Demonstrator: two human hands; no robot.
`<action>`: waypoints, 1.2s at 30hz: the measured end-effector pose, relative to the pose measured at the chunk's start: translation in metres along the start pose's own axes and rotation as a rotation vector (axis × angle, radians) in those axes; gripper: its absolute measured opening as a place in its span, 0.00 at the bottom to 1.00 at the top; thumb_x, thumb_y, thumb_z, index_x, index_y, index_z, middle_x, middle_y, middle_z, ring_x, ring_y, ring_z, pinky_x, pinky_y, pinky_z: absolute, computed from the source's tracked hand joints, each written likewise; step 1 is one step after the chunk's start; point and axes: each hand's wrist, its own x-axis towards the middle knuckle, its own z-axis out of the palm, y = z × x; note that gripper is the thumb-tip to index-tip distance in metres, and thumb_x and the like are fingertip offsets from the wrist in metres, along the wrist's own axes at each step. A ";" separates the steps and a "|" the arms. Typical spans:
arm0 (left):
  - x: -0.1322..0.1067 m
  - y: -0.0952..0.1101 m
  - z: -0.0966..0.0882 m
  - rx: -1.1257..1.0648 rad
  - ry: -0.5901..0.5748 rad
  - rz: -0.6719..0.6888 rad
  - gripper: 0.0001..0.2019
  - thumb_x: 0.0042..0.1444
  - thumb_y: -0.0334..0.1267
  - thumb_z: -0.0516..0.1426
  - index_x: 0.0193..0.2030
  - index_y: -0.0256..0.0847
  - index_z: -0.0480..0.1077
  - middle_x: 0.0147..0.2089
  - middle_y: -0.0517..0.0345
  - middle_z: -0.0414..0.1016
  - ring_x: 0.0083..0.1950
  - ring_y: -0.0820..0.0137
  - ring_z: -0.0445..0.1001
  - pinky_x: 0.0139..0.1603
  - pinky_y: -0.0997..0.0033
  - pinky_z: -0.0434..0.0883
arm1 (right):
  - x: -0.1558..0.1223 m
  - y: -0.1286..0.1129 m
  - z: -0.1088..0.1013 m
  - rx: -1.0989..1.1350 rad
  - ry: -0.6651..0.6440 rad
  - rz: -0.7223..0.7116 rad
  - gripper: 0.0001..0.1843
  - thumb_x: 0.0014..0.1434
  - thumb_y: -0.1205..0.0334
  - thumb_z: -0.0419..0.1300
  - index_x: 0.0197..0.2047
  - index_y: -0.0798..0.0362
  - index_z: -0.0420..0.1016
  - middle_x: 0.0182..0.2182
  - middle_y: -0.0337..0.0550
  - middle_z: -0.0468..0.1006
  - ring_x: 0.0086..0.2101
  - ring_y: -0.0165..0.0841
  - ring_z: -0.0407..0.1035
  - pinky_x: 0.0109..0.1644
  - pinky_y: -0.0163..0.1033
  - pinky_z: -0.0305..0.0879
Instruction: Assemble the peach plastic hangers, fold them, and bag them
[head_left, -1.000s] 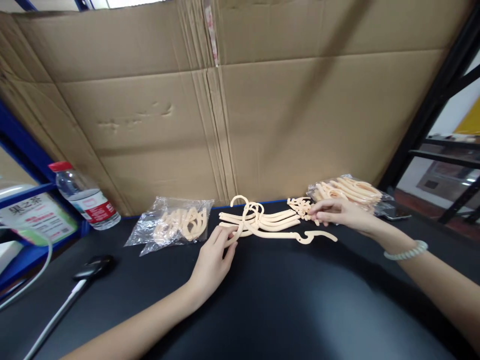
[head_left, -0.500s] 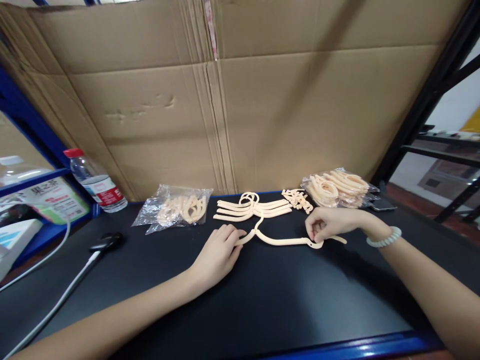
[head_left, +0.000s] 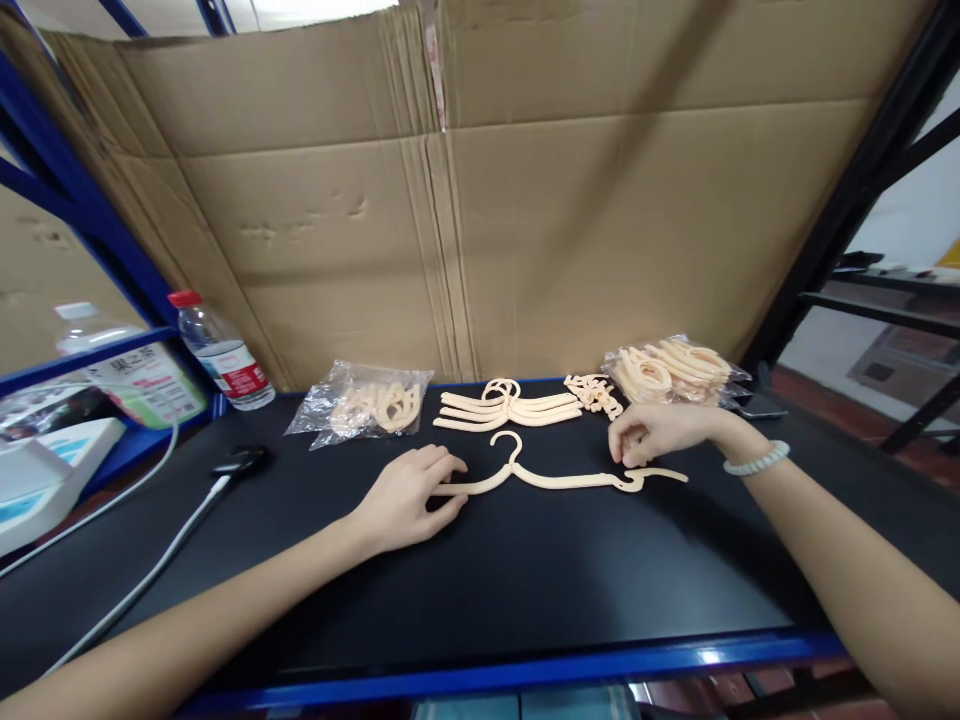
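Note:
A cream plastic clothes hanger (head_left: 566, 482) lies on the black table with its hook (head_left: 508, 437) pointing away from me. My left hand (head_left: 409, 497) rests around its left arm, thumb on the near side and fingers on the far side; the palm hides that end. At the other end is a small curved clip piece (head_left: 631, 484), with a thin cream strip (head_left: 667, 474) extending right. Directly above it, my right hand (head_left: 664, 435) has curled fingers, their tips pressed together by the piece. Whatever they pinch is hidden.
Behind lie several stacked hangers (head_left: 472, 411), a pile of small cream clips (head_left: 596, 393) and two plastic bags of cream parts, one left (head_left: 367, 405), one right (head_left: 671, 370). At left are a water bottle (head_left: 232, 365) and a white cable (head_left: 135, 590). Cardboard (head_left: 525, 250) walls the back.
My left hand has slid left along the hanger's arm, uncovering more of it. The hanger's hook now shows apart from the stack. My right hand stays by the clip piece. The view has shifted slightly.

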 end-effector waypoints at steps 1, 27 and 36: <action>-0.002 -0.004 0.000 -0.019 0.029 -0.030 0.10 0.57 0.40 0.54 0.44 0.42 0.70 0.35 0.57 0.72 0.37 0.66 0.71 0.38 0.68 0.68 | 0.001 0.003 -0.001 -0.016 0.062 -0.004 0.12 0.50 0.55 0.63 0.33 0.54 0.79 0.26 0.43 0.80 0.28 0.35 0.73 0.32 0.36 0.66; -0.004 -0.024 0.008 -0.181 0.291 -0.174 0.07 0.59 0.36 0.51 0.38 0.40 0.70 0.30 0.60 0.71 0.32 0.70 0.72 0.36 0.71 0.69 | 0.020 0.026 0.008 -0.794 0.752 0.071 0.09 0.60 0.60 0.58 0.35 0.52 0.79 0.34 0.48 0.79 0.42 0.44 0.66 0.46 0.45 0.55; -0.003 -0.026 0.004 -0.243 0.251 -0.164 0.07 0.60 0.37 0.52 0.40 0.40 0.69 0.31 0.60 0.72 0.32 0.70 0.72 0.35 0.72 0.70 | 0.023 0.032 0.012 -0.875 0.762 0.081 0.06 0.56 0.58 0.63 0.34 0.51 0.77 0.34 0.46 0.81 0.41 0.46 0.66 0.44 0.46 0.50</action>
